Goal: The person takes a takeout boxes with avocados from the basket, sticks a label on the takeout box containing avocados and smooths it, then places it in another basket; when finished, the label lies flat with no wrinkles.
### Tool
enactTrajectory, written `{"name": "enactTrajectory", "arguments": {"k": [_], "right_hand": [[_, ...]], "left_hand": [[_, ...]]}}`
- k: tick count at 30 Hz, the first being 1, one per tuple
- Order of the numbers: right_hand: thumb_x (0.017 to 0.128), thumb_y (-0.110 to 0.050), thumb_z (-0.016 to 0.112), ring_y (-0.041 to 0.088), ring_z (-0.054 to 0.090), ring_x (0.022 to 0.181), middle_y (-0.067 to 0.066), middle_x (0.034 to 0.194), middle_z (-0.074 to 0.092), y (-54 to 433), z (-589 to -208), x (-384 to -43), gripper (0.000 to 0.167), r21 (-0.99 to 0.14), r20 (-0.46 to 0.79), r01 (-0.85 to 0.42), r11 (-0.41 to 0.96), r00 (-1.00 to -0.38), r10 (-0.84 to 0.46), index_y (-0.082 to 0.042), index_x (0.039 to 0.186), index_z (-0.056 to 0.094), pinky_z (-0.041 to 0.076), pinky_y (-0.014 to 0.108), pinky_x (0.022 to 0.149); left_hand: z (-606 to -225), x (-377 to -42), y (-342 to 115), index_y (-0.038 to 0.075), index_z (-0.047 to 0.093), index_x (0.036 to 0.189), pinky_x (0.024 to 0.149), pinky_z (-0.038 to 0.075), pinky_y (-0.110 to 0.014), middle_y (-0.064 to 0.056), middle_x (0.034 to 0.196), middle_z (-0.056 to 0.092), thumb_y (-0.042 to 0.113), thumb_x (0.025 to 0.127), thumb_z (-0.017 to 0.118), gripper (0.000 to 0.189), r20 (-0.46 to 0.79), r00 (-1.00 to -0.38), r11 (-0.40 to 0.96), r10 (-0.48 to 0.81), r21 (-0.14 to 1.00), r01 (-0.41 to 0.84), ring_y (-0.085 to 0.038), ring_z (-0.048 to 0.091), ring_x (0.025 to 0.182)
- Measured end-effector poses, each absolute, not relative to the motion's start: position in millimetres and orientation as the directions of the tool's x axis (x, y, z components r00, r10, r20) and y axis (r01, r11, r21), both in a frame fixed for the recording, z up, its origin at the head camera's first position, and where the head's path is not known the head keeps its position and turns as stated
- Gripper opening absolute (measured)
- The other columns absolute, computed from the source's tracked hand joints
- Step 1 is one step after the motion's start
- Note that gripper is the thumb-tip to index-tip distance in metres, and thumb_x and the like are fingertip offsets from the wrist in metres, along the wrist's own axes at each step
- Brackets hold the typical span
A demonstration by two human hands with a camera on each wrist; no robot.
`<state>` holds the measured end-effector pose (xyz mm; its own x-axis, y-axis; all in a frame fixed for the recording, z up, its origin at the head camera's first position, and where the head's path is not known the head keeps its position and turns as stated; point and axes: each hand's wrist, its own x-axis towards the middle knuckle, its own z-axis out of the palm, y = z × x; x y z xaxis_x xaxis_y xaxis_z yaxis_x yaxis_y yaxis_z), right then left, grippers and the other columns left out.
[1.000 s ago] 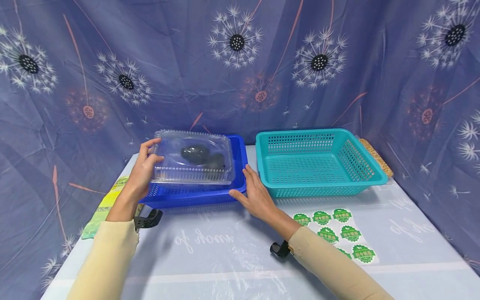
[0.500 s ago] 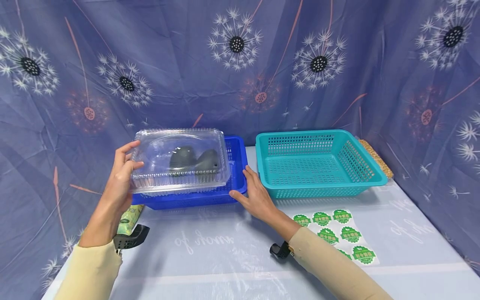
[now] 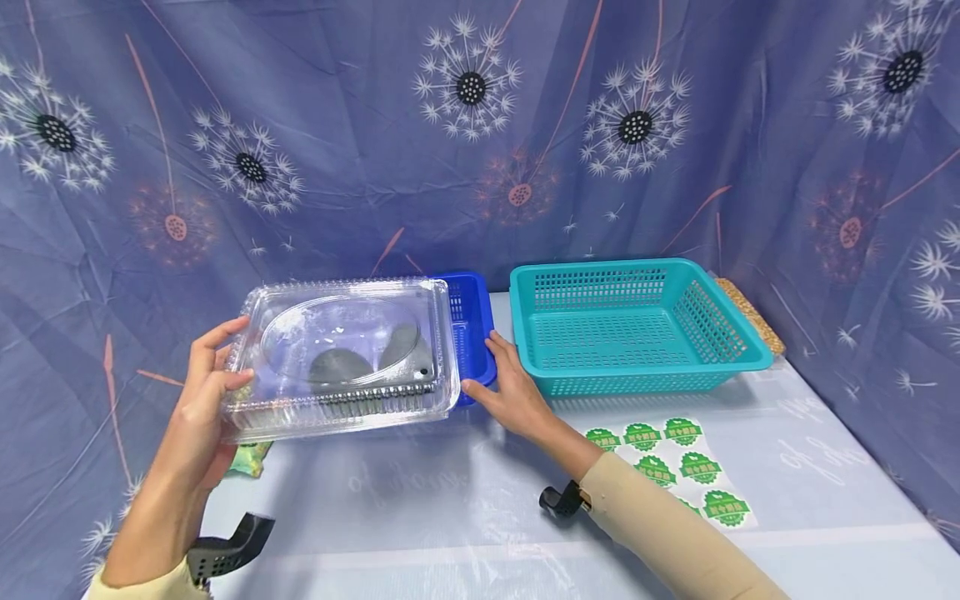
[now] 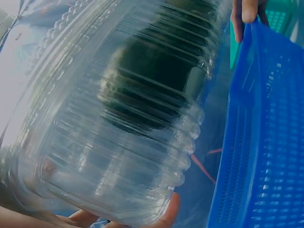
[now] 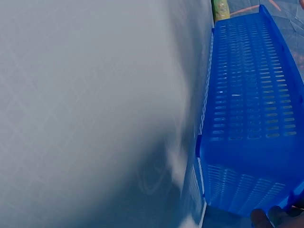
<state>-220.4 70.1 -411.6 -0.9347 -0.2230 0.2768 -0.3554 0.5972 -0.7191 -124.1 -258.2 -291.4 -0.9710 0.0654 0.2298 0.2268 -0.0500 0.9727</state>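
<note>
Two hands were in the head view, well apart from each other. At the left of the frame, the left hand (image 3: 198, 400) gripped the left end of a clear plastic box (image 3: 300, 325) — thumb and fingers clamped on its edge — and held it tilted, so that it covered much of the blue basket (image 3: 472, 333) from where I stood. Inside the box, toward its lower right, sat two dark rounded objects (image 3: 340, 367). Near the middle of the frame, the right hand (image 3: 513, 387) lay relaxed against the basket's right end, its thumb parted from the fingers. To the right stood a teal basket (image 3: 637, 383), with a sheet of green stickers (image 3: 652, 471) below it on the pale table (image 3: 450, 537) and a patterned curtain (image 3: 521, 108) across the top. A green packet (image 3: 251, 461) peeked out under the box at lower left.

The left wrist view had the box filling the left and centre, a dark shape showing through its ribbed side. Left-hand fingers (image 4: 173, 209) wrapped its end at the bottom; the blue basket ran down the right, apart from the box, with right-hand fingers touching its rim at the top.

From the right wrist, the blue basket's slotted wall filled the right side — dim fingertips (image 5: 260, 219) showed at lower right.
</note>
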Motion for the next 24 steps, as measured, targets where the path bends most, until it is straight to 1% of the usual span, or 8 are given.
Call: {"name": "enactTrajectory", "arguments": {"k": [1,2,4,7,9,15,18,24], "right_hand": [[0.086,-0.045,0.062,0.031,0.03,0.141,0.004,0.158,0.019,70,-412,-221,0.082,-0.728,0.276,-0.355,0.587,-0.935,-0.223,-0.004,0.147,0.027,0.035,0.05,0.108],[0.086,-0.044,0.063,0.032,0.03,0.141,0.004,0.158,0.019,71,-411,-221,0.081,-0.738,0.278,-0.356,0.573,-0.934,-0.223,-0.004,0.147,0.027,0.034,0.051,0.108],[0.086,-0.042,0.063,0.032,0.03,0.141,0.005,0.158,0.019,71,-411,-221,0.081,-0.754,0.279,-0.357,0.551,-0.934,-0.223,-0.003,0.147,0.027,0.034,0.051,0.108],[0.085,-0.037,0.065,0.033,0.03,0.141,0.006,0.157,0.02,72,-412,-222,0.079,-0.771,0.292,-0.367,0.521,-0.93,-0.224,-0.002,0.146,0.029,0.034,0.051,0.108],[0.085,-0.032,0.065,0.032,0.033,0.139,0.007,0.157,0.02,73,-412,-223,0.076,-0.78,0.298,-0.373,0.503,-0.928,-0.226,-0.002,0.145,0.03,0.036,0.048,0.107],[0.086,-0.017,0.063,0.029,0.038,0.136,0.007,0.156,0.02,73,-412,-225,0.069,-0.819,0.289,-0.37,0.439,-0.926,-0.242,0.0,0.144,0.03,0.042,0.041,0.104],[0.087,-0.016,0.063,0.03,0.035,0.138,0.008,0.156,0.02,73,-412,-225,0.067,-0.832,0.291,-0.373,0.412,-0.924,-0.248,0.001,0.143,0.03,0.042,0.041,0.104],[0.087,-0.025,0.067,0.03,0.033,0.139,0.005,0.157,0.018,75,-410,-224,0.075,-0.85,0.259,-0.345,0.398,-0.932,-0.253,-0.001,0.146,0.028,0.041,0.043,0.105]], "left_hand": [[-293,-120,-258,0.03,0.021,0.147,0.077,0.051,-0.024,-0.002,0.141,0.011,0.003,0.097,0.026,0.057,0.236,-0.969,-0.072,0.076,0.97,0.23,-0.009,0.05,0.109],[-296,-115,-258,0.029,0.02,0.147,0.066,0.054,-0.026,-0.001,0.139,0.016,0.001,0.097,0.025,0.057,0.248,-0.965,-0.1,0.088,0.966,0.239,-0.008,0.056,0.098],[-302,-106,-257,0.025,0.019,0.147,0.065,0.055,-0.026,0.0,0.136,0.022,-0.002,0.096,0.023,0.058,0.273,-0.956,-0.141,0.109,0.956,0.257,-0.008,0.06,0.094],[-312,-94,-255,0.022,0.015,0.148,0.069,0.055,-0.028,-0.002,0.138,0.024,-0.005,0.094,0.02,0.06,0.296,-0.944,-0.172,0.144,0.947,0.271,-0.009,0.062,0.098],[-318,-87,-254,0.021,0.013,0.149,0.075,0.055,-0.028,-0.001,0.143,0.02,-0.006,0.094,0.02,0.062,0.287,-0.944,-0.165,0.164,0.951,0.261,-0.008,0.06,0.104],[-338,-66,-250,0.029,0.007,0.15,0.078,0.054,-0.034,0.002,0.151,0.002,0.001,0.097,0.023,0.062,0.146,-0.977,-0.034,0.157,0.989,0.142,-0.006,0.053,0.112],[-351,-58,-247,0.029,0.009,0.15,0.078,0.053,-0.032,0.003,0.15,0.007,0.001,0.095,0.026,0.063,0.099,-0.99,0.026,0.104,0.994,0.102,-0.006,0.05,0.111],[-385,-51,-244,0.019,0.016,0.149,0.08,0.05,-0.025,0.005,0.141,0.026,-0.007,0.087,0.028,0.068,0.151,-0.987,0.032,0.057,0.988,0.153,-0.006,0.051,0.107]]}}
